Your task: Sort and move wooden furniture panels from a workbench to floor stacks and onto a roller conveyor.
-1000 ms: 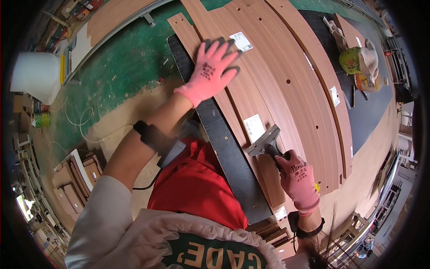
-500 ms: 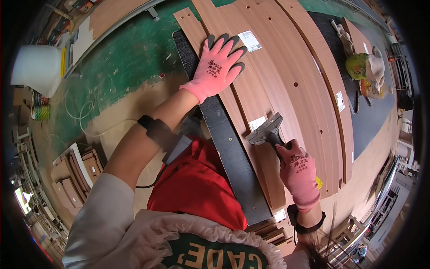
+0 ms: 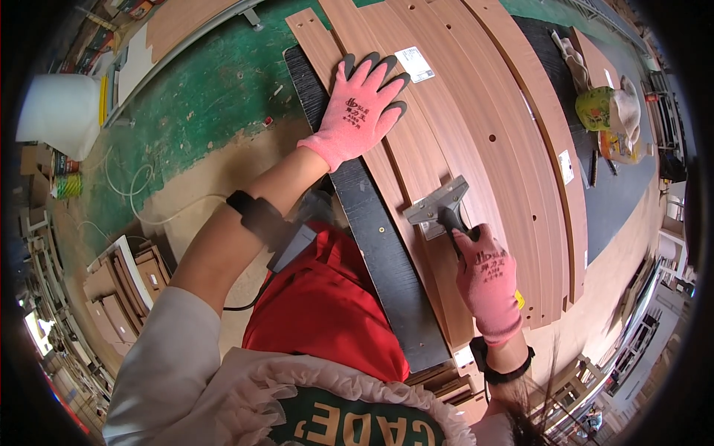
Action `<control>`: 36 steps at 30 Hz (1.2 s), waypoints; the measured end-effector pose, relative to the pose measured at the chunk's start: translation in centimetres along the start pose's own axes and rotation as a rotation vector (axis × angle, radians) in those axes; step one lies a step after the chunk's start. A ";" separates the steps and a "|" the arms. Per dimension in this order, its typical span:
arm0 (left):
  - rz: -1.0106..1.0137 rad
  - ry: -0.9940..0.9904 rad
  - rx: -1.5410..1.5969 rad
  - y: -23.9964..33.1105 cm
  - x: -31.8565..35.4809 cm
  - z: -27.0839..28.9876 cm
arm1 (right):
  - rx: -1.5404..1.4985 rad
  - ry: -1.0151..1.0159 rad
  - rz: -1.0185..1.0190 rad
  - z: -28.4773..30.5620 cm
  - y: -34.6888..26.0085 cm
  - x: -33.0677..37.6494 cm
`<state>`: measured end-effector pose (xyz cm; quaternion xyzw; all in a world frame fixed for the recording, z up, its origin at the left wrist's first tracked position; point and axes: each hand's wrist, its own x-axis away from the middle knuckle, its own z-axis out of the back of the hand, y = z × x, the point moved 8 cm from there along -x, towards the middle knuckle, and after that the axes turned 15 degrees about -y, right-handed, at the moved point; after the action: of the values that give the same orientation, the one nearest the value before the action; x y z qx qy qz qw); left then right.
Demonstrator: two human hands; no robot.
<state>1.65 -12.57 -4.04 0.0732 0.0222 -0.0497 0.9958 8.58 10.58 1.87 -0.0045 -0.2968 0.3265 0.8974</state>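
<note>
My right hand is closed around the handle of a scraper, whose wide metal head lies ahead and slightly left of my knuckles. The handle points away from me, leaning left, while the blade's long edge runs crosswise to it, its right end farther from me. A pale label shows beneath the head, mostly covered by it; my right hand is much the nearer one to it. Whether the blade touches the surface, I cannot tell.

My left hand is palm down with fingers spread, holding nothing, on the wood-grain boards well ahead and left of the scraper. A white label sits just right of its fingertips. The boards run lengthwise from beyond my left hand past my right. A black tabletop edges them on my side; a green packet and pale cloth lie far right of both hands.
</note>
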 end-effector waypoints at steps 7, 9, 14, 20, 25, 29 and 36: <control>-0.031 0.077 0.000 -0.1 0.1 0.5 | -0.051 -0.009 0.094 1.2 0.4 -0.8; -0.028 0.067 0.009 -0.1 0.1 0.3 | 0.033 -0.083 0.033 0.7 0.8 0.1; -0.018 0.057 0.007 -0.1 0.1 0.1 | 0.012 -0.059 0.030 0.5 0.1 0.5; -0.021 0.060 0.003 -0.2 0.1 0.3 | 0.035 -0.072 0.019 1.1 -0.6 0.4; -0.017 0.058 -0.002 -0.1 0.2 0.2 | 0.095 -0.065 0.015 1.0 -0.8 0.6; -0.019 0.069 -0.016 0.0 0.1 0.4 | 0.042 -0.092 -0.046 0.7 -0.5 0.2; -0.012 0.006 0.041 0.0 0.0 0.3 | 0.109 -0.070 -0.066 0.5 -0.8 0.2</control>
<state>1.69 -12.60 -3.71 0.0934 0.0244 -0.0557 0.9938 8.90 10.01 2.52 0.0657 -0.3097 0.3125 0.8956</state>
